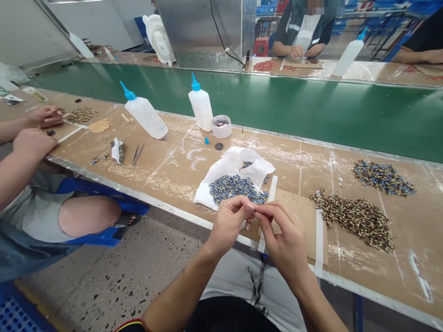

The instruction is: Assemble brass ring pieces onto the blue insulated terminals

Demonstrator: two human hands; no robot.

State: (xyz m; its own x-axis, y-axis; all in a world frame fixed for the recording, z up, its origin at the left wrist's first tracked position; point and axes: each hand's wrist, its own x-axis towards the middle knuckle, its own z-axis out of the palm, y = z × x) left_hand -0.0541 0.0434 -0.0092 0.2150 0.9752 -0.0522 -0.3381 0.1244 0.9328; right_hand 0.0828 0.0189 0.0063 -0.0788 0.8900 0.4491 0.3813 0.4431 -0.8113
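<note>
My left hand (231, 220) and my right hand (282, 230) meet fingertip to fingertip at the table's near edge. Both are closed in a pinch, and whatever lies between the fingers is too small to make out. Just beyond them a heap of small blue, black and yellow pieces (231, 186) rests on a crumpled white cloth (207, 182). Under and beside my right hand lies a cardboard piece (309, 226) with white tape strips. To its right spreads a pile of black and cream pieces (360, 219), and behind that a smaller blue and black pile (382, 177).
Two white bottles with blue nozzles (147, 115) (201, 108) and a small round tub (221, 127) stand toward the green belt (304, 101). Tweezers (138, 154) lie left. A co-worker's hands (38, 129) work at far left; another person (304, 37) sits across the belt.
</note>
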